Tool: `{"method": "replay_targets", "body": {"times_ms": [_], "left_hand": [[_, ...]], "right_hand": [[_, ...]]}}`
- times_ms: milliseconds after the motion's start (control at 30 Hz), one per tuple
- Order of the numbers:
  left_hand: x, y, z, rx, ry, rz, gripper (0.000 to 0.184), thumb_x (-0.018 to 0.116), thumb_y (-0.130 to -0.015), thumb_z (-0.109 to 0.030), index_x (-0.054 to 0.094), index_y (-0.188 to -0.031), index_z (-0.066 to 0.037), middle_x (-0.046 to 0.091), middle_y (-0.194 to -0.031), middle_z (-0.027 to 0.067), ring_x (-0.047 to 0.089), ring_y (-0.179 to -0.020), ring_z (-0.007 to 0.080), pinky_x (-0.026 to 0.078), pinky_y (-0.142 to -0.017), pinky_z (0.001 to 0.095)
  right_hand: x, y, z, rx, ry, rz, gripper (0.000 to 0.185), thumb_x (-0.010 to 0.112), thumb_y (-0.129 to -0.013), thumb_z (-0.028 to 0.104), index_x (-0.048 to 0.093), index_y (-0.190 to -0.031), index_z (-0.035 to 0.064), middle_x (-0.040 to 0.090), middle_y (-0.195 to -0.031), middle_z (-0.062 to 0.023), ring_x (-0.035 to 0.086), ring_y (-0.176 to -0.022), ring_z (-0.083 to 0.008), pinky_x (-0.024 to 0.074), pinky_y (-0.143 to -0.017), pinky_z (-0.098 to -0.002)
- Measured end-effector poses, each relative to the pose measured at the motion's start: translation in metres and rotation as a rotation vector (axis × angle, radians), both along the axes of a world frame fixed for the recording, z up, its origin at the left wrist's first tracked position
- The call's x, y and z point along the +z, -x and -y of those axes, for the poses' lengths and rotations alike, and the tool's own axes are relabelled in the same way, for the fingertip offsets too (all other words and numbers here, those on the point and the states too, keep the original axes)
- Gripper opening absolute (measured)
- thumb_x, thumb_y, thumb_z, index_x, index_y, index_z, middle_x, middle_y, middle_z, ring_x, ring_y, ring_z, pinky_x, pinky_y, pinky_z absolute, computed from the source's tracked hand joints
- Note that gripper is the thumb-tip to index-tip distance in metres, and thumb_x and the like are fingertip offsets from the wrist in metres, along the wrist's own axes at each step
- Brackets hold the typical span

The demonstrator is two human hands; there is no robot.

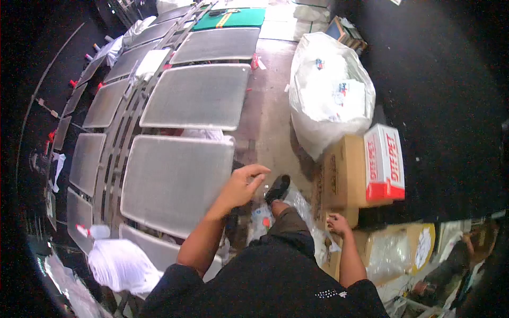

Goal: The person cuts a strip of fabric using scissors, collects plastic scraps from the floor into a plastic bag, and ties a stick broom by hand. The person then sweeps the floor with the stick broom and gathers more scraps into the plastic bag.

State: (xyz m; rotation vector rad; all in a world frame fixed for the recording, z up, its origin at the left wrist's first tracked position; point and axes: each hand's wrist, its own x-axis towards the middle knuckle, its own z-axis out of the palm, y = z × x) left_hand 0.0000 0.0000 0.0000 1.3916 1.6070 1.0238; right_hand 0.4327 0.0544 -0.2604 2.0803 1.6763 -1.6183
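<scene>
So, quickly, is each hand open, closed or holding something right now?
Left hand: loosely open, nothing visible in it.
Right hand: partly curled, no held item visible; can't tell if closed.

White sack (330,129) (open-topped) on floor (268,95); green panel (249,17), yellow stripe (225,20).

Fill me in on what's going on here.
Someone is beside rows of grey panels, apparently holding nothing. The left hand is near the edge of one panel. The right hand is near a cardboard box; whether it touches it, I can't tell. A white sack stands ahead, past that box.
</scene>
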Motion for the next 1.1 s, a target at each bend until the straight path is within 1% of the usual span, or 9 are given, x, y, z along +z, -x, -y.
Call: {"method": "replay_targets", "body": {"times_ms": [67,167,333,500,633,833,933,967,1100], "left_hand": [[-0.009,-0.011,-0.007,-0.040,-0.298,-0.068,0.020,0.056,-0.086,-0.018,0.061,-0.097,-0.002,0.063,-0.082,0.0128,0.060,-0.076,0.0152,0.046,-0.071,0.0269],[-0.059,0.065,-0.189,0.017,0.071,-0.129,0.021,0.055,-0.086,-0.019,0.062,-0.097,-0.003,0.063,-0.076,0.0097,0.058,-0.069,0.0184,0.046,-0.068,0.0294],[-0.021,0.122,-0.346,0.162,0.001,-0.204,0.030,0.057,-0.084,-0.024,0.050,-0.073,0.003,0.046,-0.063,0.0216,0.042,-0.052,0.0265,0.038,-0.052,0.0363],[-0.030,0.186,-0.476,0.361,0.007,-0.172,0.024,0.056,-0.077,-0.014,0.043,-0.065,0.002,0.038,-0.054,0.0102,0.035,-0.053,0.0158,0.034,-0.051,0.0311],[-0.079,0.244,-0.622,0.435,-0.122,-0.152,0.019,0.058,-0.074,-0.008,0.040,-0.070,-0.004,0.040,-0.059,0.0024,0.039,-0.056,0.0139,0.036,-0.053,0.0292],[-0.127,0.394,-0.927,0.504,-0.322,-0.228,0.029,0.058,-0.073,-0.006,0.048,-0.100,-0.005,0.054,-0.084,0.0145,0.056,-0.079,0.0287,0.046,-0.070,0.0367],[-0.153,0.492,-1.065,0.644,-0.319,-0.505,0.037,0.054,-0.073,-0.005,0.045,-0.108,-0.005,0.051,-0.098,0.0186,0.051,-0.093,0.0352,0.042,-0.080,0.0428],[-0.158,0.522,-1.107,0.697,-0.291,-0.587,0.038,0.053,-0.073,-0.004,0.043,-0.110,-0.005,0.049,-0.101,0.0192,0.050,-0.095,0.0358,0.041,-0.083,0.0438],[-0.175,0.624,-1.222,0.690,-0.095,-0.898,0.045,0.051,-0.072,-0.001,0.042,-0.116,-0.006,0.048,-0.110,0.0207,0.046,-0.106,0.0362,0.041,-0.088,0.0420]], "right_hand": [[0.032,0.025,-0.017,-0.048,0.032,-0.110,0.051,0.066,-0.079,0.029,0.051,-0.120,0.0024,0.064,-0.099,-0.0103,0.063,-0.078,-0.0188,0.0498,-0.069,-0.0338],[0.010,0.148,-0.211,0.024,0.011,-0.187,0.046,0.066,-0.079,0.027,0.055,-0.115,0.0004,0.064,-0.097,-0.0113,0.062,-0.081,-0.0184,0.0490,-0.072,-0.0323],[0.025,0.271,-0.429,0.304,-0.329,-0.119,0.050,0.063,-0.078,0.036,0.055,-0.114,0.0028,0.062,-0.103,-0.0175,0.060,-0.095,-0.0260,0.0463,-0.082,-0.0334],[0.108,0.347,-0.545,0.390,-0.260,-0.278,0.045,0.063,-0.080,0.030,0.054,-0.116,0.0049,0.064,-0.100,-0.0144,0.062,-0.089,-0.0222,0.0470,-0.080,-0.0310],[0.080,0.341,-0.617,0.392,-0.221,-0.214,0.047,0.063,-0.079,0.033,0.054,-0.117,0.0069,0.063,-0.103,-0.0158,0.060,-0.097,-0.0265,0.0456,-0.084,-0.0333],[-0.065,0.245,-0.725,0.179,-0.223,0.112,0.043,0.066,-0.077,0.026,0.055,-0.108,-0.0018,0.064,-0.086,-0.0150,0.062,-0.075,-0.0197,0.0481,-0.068,-0.0312],[-0.070,0.223,-0.763,-0.112,0.051,0.599,0.035,0.065,-0.076,0.031,0.062,-0.099,0.0048,0.064,-0.084,-0.0169,0.063,-0.074,-0.0237,0.0486,-0.070,-0.0350],[-0.092,0.208,-0.778,0.102,0.329,0.636,0.031,0.064,-0.077,0.030,0.064,-0.095,0.0047,0.064,-0.091,-0.0177,0.063,-0.076,-0.0245,0.0490,-0.071,-0.0349],[-0.043,0.297,-0.857,0.080,0.127,0.250,0.033,0.062,-0.080,0.021,0.058,-0.105,0.0002,0.063,-0.093,-0.0135,0.062,-0.076,-0.0196,0.0490,-0.067,-0.0295]]}}
